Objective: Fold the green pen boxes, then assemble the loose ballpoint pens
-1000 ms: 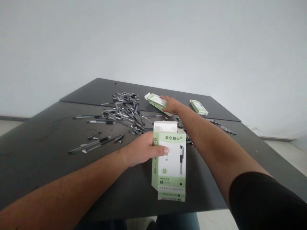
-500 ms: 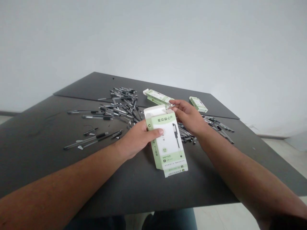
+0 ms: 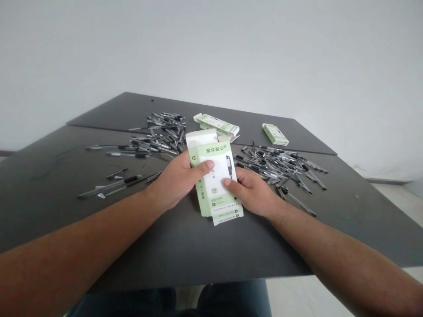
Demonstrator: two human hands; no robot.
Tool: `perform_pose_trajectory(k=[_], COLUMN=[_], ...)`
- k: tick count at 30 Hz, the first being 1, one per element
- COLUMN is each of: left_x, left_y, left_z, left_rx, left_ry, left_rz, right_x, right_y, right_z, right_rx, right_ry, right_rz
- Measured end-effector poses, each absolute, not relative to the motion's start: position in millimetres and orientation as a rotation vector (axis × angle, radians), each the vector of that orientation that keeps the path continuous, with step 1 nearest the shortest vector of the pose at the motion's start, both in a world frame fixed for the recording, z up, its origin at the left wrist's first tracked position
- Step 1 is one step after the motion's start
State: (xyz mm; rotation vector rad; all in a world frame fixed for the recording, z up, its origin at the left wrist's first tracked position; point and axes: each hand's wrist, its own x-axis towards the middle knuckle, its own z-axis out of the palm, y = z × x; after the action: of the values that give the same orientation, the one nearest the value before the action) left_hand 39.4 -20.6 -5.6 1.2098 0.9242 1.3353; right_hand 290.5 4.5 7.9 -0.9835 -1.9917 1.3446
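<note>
A green and white pen box (image 3: 216, 193) is held tilted above the front of the dark table, its top and bottom flaps sticking out. My left hand (image 3: 178, 178) grips its left side, thumb across the printed front. Around the lower right side my right hand (image 3: 253, 191) is closed, its thumb also on the front face. The fingers behind the box are hidden. Whether anything is inside the box cannot be seen.
Loose pens (image 3: 161, 141) lie piled left of the box, and another pile of pens (image 3: 280, 165) spreads to the right. Farther back on the table (image 3: 158, 264) are a green and white box with open flaps (image 3: 216, 123) and a smaller-looking box (image 3: 275, 134).
My right hand has come down from beside the rear box and now grips the held box's right side. The held box and my left hand appear slightly farther left and higher.
</note>
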Motion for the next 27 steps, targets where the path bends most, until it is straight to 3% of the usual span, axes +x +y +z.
perform_pose_trajectory(k=[9,20,27], left_x=[45,45,43], left_y=[-24,-19,-23], left_z=[4,-2,-3], left_rx=[1.204,1.212,1.169], left_ry=[1.062,1.106,0.823], left_rz=[1.289,1.308,1.29], right_x=[291,290,282], right_y=[21,26,18], right_z=[-11,-17,-10], right_rx=[-0.961,-0.929,-0.981], right_ry=[-1.706,-1.742,-1.587], right_rz=[1.403,1.256,1.487])
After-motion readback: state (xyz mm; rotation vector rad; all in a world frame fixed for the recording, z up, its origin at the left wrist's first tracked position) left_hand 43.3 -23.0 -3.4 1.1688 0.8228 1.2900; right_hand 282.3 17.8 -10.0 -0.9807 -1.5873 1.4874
